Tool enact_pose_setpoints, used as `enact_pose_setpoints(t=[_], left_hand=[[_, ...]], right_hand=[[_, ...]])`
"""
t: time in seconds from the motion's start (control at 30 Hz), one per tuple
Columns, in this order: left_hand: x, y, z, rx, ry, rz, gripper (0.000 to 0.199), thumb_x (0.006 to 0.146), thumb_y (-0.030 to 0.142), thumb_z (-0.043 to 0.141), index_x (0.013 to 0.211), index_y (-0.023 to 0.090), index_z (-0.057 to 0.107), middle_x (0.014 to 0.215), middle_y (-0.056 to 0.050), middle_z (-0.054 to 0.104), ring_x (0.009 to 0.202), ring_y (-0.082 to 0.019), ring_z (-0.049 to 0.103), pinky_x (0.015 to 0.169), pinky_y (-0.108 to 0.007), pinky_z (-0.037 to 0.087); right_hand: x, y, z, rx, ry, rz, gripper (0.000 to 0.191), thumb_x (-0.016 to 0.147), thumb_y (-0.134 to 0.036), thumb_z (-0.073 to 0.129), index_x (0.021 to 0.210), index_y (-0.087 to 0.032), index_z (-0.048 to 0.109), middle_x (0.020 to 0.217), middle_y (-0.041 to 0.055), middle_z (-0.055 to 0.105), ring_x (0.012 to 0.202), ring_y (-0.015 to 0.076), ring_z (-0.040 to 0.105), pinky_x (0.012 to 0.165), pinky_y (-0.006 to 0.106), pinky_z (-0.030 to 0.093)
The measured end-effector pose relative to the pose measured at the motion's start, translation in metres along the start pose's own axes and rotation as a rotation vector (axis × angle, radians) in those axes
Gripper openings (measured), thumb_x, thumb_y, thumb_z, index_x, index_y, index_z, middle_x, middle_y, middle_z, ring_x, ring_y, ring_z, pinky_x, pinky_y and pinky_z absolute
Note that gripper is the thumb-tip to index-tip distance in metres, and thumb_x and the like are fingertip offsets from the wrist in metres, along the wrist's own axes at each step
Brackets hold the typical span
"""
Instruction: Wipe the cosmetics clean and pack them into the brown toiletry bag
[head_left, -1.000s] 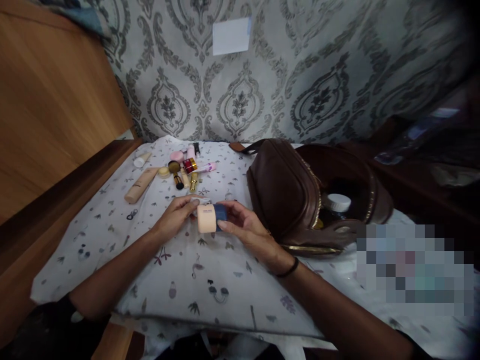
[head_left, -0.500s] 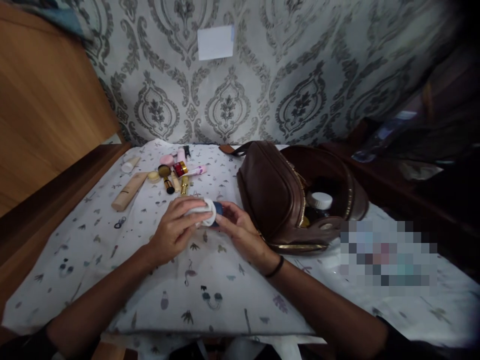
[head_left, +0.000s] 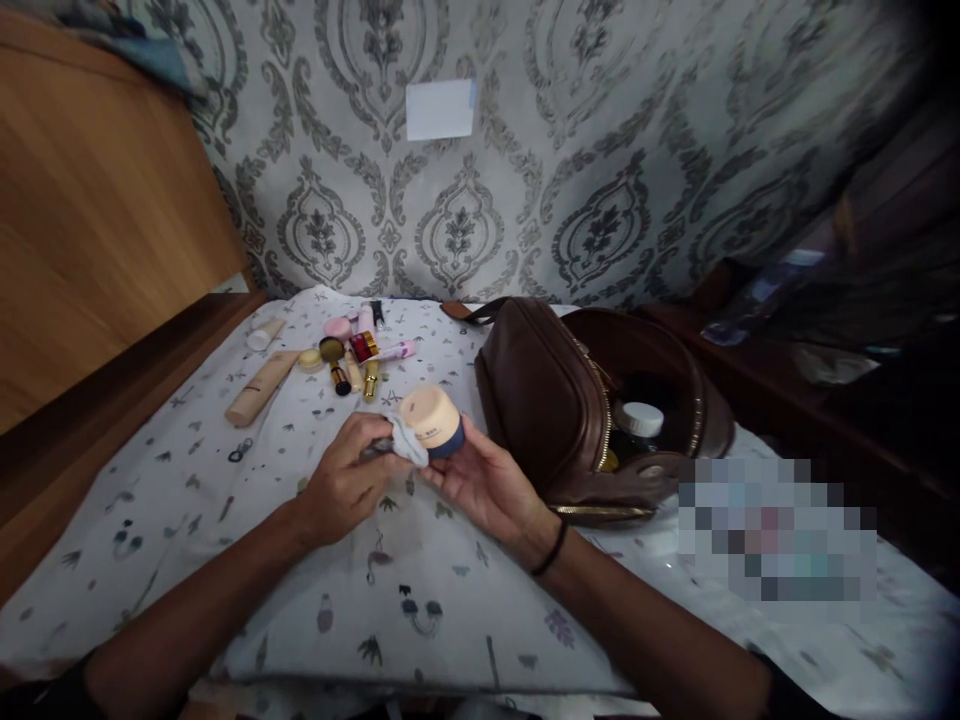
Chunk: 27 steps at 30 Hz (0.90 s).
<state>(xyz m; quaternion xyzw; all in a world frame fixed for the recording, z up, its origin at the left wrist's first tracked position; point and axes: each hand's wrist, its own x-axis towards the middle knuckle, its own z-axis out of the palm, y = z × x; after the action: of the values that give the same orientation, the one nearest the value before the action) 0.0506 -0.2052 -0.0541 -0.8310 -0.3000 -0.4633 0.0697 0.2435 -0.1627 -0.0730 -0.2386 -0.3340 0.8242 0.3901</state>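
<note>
A small cosmetic jar [head_left: 431, 415], peach with a dark blue band at its lower end, sits tilted in the fingers of my right hand [head_left: 491, 485]. My left hand [head_left: 347, 480] pinches a crumpled grey-white cloth [head_left: 406, 440], which touches the left side of the jar. Both hands are above the middle of the patterned sheet. Beyond them lies a group of cosmetics, among them a peach tube [head_left: 261, 388], a gold lipstick tube [head_left: 371, 380] and a red-and-gold box [head_left: 364, 347].
An open brown leather bag [head_left: 532, 400] stands right of my hands, with a white-capped bottle [head_left: 641, 420] inside. A wooden panel [head_left: 105, 180] borders the left side. A clear plastic bottle [head_left: 761, 295] lies at the right, and a patterned wall [head_left: 457, 215] closes off the back.
The jar has turned, so its peach side now faces up where the white cloth and blue part showed before. My right hand has opened more beneath it, and the cloth has shifted to its left side.
</note>
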Motion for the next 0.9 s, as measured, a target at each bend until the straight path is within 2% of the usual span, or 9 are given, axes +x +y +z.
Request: enact_pose_setpoints(t=[0.13,0.27,0.37,0.47,0.57,0.67,0.77,0.9], left_hand=[[-0.002,-0.002,0.001,-0.053,0.028,-0.160,0.021,0.093,0.011,0.052,0.094,0.022,0.070,0.100,-0.006,0.054,0.090,-0.017,0.056,0.075,-0.029,0.051],[-0.003,-0.008,0.002,-0.092,0.095,-0.342,0.011,0.091,0.013,0.056,0.084,0.020,0.062,0.101,-0.006,0.055,0.094,-0.018,0.057,0.081,-0.030,0.049],[-0.007,-0.012,0.004,-0.209,0.107,-0.461,0.010,0.089,0.013,0.057,0.094,0.021,0.059,0.107,-0.006,0.059,0.100,-0.019,0.059,0.083,-0.029,0.050],[-0.009,-0.014,0.005,-0.319,0.094,-0.540,0.027,0.089,0.014,0.057,0.114,0.023,0.057,0.111,-0.006,0.063,0.099,-0.018,0.063,0.082,-0.027,0.051],[-0.010,-0.014,0.005,-0.361,0.041,-0.530,0.037,0.092,0.016,0.055,0.128,0.023,0.056,0.124,-0.009,0.063,0.111,-0.020,0.063,0.091,-0.029,0.051],[-0.008,-0.013,0.003,-0.324,0.025,-0.480,0.037,0.094,0.016,0.054,0.130,0.023,0.058,0.131,-0.010,0.061,0.121,-0.021,0.059,0.098,-0.031,0.049],[-0.005,-0.012,0.001,-0.202,0.053,-0.418,0.034,0.095,0.015,0.053,0.127,0.023,0.060,0.123,-0.009,0.065,0.116,-0.020,0.061,0.099,-0.032,0.048],[0.000,-0.005,-0.002,-0.125,0.038,-0.318,0.029,0.095,0.014,0.055,0.122,0.022,0.063,0.110,-0.007,0.067,0.105,-0.018,0.063,0.092,-0.030,0.051]], right_hand=[[-0.001,-0.001,0.000,0.037,-0.032,0.018,0.040,0.089,-0.055,0.059,0.114,-0.023,0.061,0.115,0.0097,0.069,0.094,0.0209,0.065,0.093,0.040,0.054],[-0.004,-0.002,0.001,0.115,-0.065,0.067,0.039,0.087,-0.052,0.063,0.113,-0.023,0.060,0.106,0.0077,0.070,0.088,0.0193,0.066,0.093,0.039,0.054],[-0.005,-0.002,0.002,0.141,-0.072,0.100,0.038,0.083,-0.049,0.069,0.109,-0.023,0.061,0.100,0.0058,0.071,0.086,0.0191,0.067,0.090,0.039,0.054],[-0.005,-0.003,0.002,0.168,-0.057,0.103,0.037,0.079,-0.046,0.074,0.106,-0.024,0.063,0.099,0.0044,0.072,0.085,0.0192,0.067,0.086,0.037,0.056],[-0.005,-0.004,0.004,0.159,-0.034,0.085,0.033,0.081,-0.044,0.073,0.106,-0.024,0.065,0.105,0.0049,0.072,0.089,0.0196,0.067,0.084,0.036,0.056],[-0.005,-0.004,0.004,0.159,-0.017,0.043,0.031,0.081,-0.042,0.074,0.105,-0.025,0.067,0.110,0.0042,0.071,0.091,0.0181,0.066,0.079,0.031,0.056],[-0.004,-0.004,0.004,0.162,-0.001,-0.008,0.033,0.078,-0.042,0.079,0.103,-0.023,0.069,0.106,0.0026,0.072,0.088,0.0154,0.065,0.074,0.026,0.054],[-0.001,-0.001,0.002,0.120,0.054,-0.099,0.031,0.076,-0.038,0.082,0.102,-0.022,0.071,0.104,0.0010,0.071,0.087,0.0133,0.064,0.071,0.023,0.052]])
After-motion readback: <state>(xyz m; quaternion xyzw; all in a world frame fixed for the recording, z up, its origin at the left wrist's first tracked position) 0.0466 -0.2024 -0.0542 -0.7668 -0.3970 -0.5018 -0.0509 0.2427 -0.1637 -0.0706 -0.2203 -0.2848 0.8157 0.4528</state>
